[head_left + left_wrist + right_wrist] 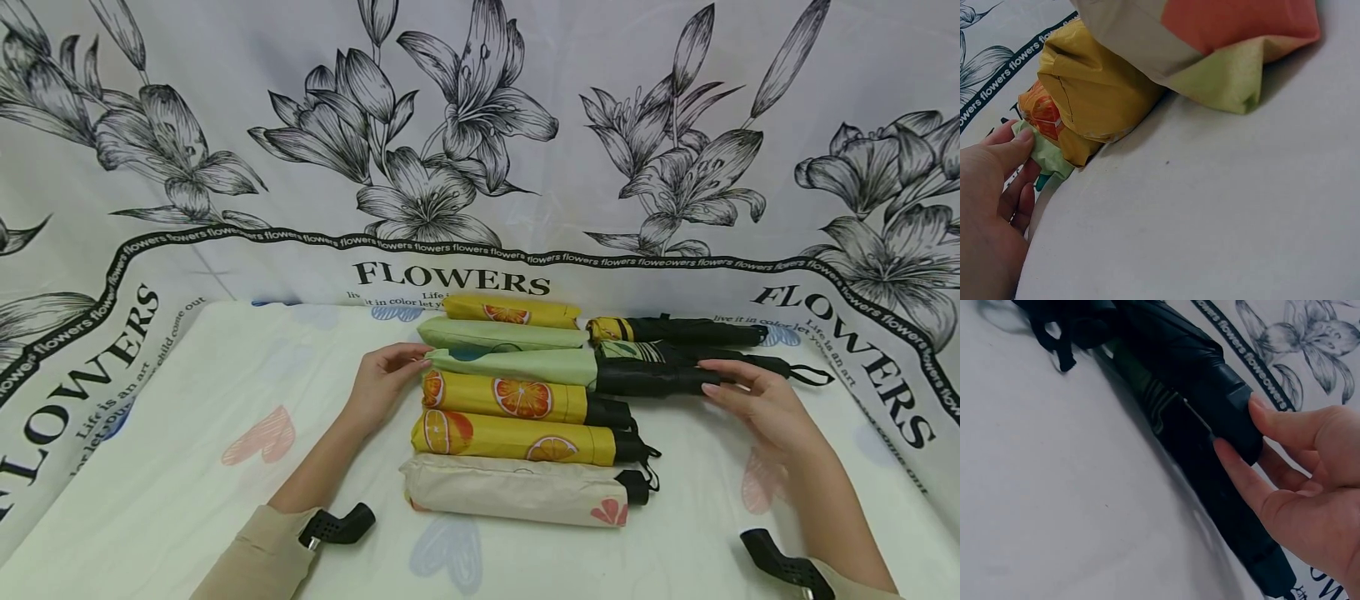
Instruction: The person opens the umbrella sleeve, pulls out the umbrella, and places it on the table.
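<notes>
A folded umbrella [517, 365] with a light green sleeve and a black end lies crosswise between both hands. My left hand [382, 383] pinches the tip of its green sleeve [1047, 153] between thumb and fingers. At the other side, my right hand [768, 408] grips the umbrella's black end [1232, 412], thumb and fingers on opposite sides. Just behind lies another light green umbrella [502, 334], with a dark umbrella [675, 355] showing striped fabric to its right. In front, a yellow orange-print umbrella [465, 396] lies parallel and close.
Nearer the front are a second yellow umbrella [502, 437] and a cream umbrella [517, 492]. At the back lie a yellow umbrella [540, 312] and a black one [697, 332]. A white cloth with hearts [262, 437] covers the surface; a flower-print curtain [562, 217] hangs behind.
</notes>
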Tool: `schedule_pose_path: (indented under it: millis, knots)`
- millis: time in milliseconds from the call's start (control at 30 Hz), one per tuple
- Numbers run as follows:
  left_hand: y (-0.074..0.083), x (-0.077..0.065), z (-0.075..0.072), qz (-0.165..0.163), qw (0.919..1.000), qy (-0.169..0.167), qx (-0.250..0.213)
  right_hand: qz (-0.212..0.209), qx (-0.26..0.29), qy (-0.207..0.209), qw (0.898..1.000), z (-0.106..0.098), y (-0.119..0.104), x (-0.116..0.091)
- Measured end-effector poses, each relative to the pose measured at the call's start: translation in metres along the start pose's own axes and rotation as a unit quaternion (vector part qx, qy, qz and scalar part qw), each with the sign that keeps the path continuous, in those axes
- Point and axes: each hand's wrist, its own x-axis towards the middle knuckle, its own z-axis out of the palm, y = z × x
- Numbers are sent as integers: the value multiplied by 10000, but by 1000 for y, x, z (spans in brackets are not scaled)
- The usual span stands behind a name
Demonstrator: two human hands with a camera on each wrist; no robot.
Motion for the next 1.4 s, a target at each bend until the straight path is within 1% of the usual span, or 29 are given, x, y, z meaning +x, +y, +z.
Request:
schedule_pose_path:
  millis: [167,400,567,633,733,933,1233,1400]
  knots:
    - [1,0,0,-3,10000,-28,-29,-35,32,14,10000,-9,-2,-3]
    - [1,0,1,-26,10000,-24,-75,-98,93,-23,9999,-14,-3,-4]
    - [2,0,2,-4,10000,-17,-59,-174,380,-13,9991,-15,-4,-5]
    - [3,0,2,-5,10000,-8,-41,-226,585,-19,9980,-16,-5,-6]
    - [3,0,2,-25,10000,8,-27,-304,945,-6,9951,-20,-7,-7]
    - [2,-1,1,-22,10000,6,-11,-553,1662,-155,9844,-35,-7,-12]
    - [2,-1,1,38,10000,-38,-69,-800,2234,-224,9712,-51,-6,-19]
    - [2,-1,1,84,9999,-40,-94,-853,2287,-204,9695,-57,-4,-22]
